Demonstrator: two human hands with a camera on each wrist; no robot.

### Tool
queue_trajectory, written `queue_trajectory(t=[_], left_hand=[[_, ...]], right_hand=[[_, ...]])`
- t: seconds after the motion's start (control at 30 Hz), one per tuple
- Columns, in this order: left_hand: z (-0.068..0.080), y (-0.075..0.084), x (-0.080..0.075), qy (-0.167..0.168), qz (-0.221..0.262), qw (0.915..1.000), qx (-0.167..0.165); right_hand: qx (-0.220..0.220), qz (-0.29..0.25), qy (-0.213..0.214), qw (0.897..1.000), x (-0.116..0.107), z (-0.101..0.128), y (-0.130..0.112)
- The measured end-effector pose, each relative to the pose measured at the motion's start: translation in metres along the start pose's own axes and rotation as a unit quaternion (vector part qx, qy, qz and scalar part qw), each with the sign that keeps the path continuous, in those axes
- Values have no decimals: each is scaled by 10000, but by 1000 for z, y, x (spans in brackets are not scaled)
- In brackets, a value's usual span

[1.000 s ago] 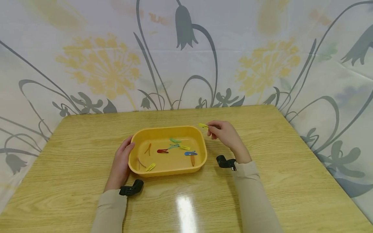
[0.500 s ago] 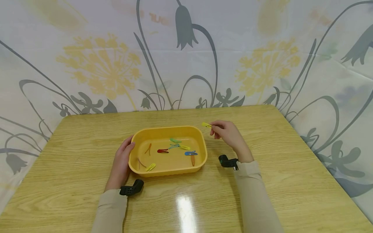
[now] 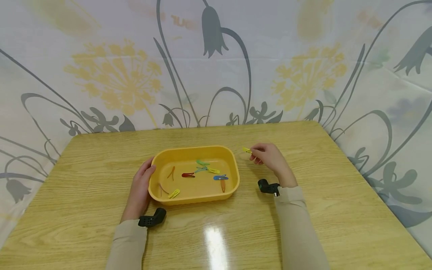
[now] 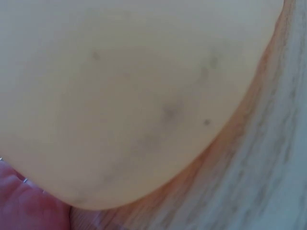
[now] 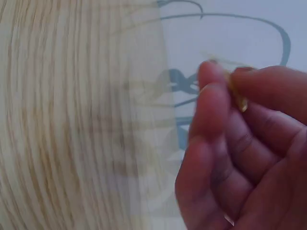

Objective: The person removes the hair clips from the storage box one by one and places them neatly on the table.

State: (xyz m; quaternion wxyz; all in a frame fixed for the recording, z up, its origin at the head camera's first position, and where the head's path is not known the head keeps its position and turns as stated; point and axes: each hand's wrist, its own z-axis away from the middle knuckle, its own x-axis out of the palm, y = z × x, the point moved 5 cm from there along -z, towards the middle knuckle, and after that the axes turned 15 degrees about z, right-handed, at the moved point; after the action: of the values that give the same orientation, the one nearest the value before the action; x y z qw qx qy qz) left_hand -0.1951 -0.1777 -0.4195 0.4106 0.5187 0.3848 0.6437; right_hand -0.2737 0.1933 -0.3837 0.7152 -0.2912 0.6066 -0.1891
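Right hand (image 3: 270, 159) has drifted right and a little lower, away from the tray (image 3: 153, 187), its fingertips pinching one yellow clip (image 3: 247, 150) above the desk (image 3: 337, 210); looks like a clip being taken out. Left hand (image 3: 141, 187) still rests flat against the tray's left wall, fingers loose. Eight clips left inside, by my count; one tray.

Small yellow hair clip (image 3: 247, 150) pinched in the right hand (image 3: 270, 159), just right of the yellow tray (image 3: 233, 187)
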Motion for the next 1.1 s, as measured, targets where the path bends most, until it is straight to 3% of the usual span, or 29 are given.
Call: queue_trajectory(t=[0.23, 1.1], left_hand=[[0, 1, 0, 24, 38, 10000, 2], [-2, 0, -1, 5, -17, 10000, 10]], right_hand=[[451, 576, 15, 9973, -4, 0, 13], [975, 1105, 274, 9887, -19, 10, 38]])
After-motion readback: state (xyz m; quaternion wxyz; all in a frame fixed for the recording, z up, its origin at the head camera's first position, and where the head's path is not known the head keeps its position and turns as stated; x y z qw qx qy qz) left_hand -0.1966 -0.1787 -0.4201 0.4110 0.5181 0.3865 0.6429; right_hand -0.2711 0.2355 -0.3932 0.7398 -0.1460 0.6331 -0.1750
